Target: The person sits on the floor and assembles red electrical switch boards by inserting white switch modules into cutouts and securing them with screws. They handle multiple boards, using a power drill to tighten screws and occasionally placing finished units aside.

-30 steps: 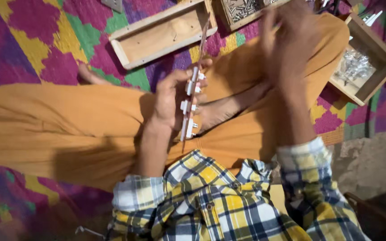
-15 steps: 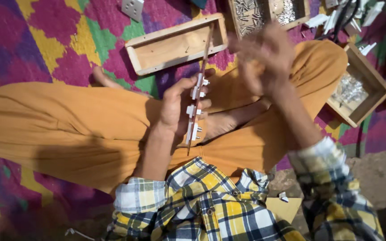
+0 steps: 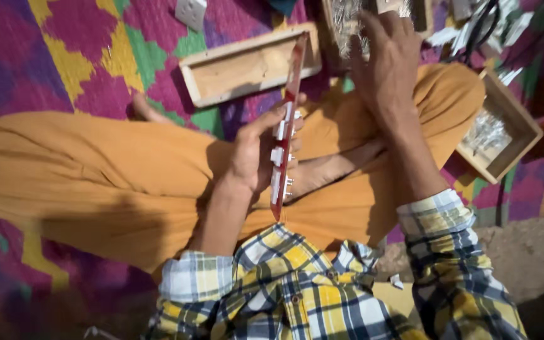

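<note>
The left hand (image 3: 253, 154) held a long red strip (image 3: 286, 126) edge-on over the lap, fingers closed around it, keeping its white fittings (image 3: 278, 156) facing sideways. Beyond the strip, the right hand (image 3: 388, 63) reached, fingers spread and empty, toward a wooden tray (image 3: 247, 69); another wooden box (image 3: 505, 129) sat right of it.

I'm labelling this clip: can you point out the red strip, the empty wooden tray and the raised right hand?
red strip (image 3: 283, 151): head view, middle of its edge.
empty wooden tray (image 3: 247, 72): head view, bare floor.
right hand (image 3: 388, 66): head view, back of the hand.
</note>
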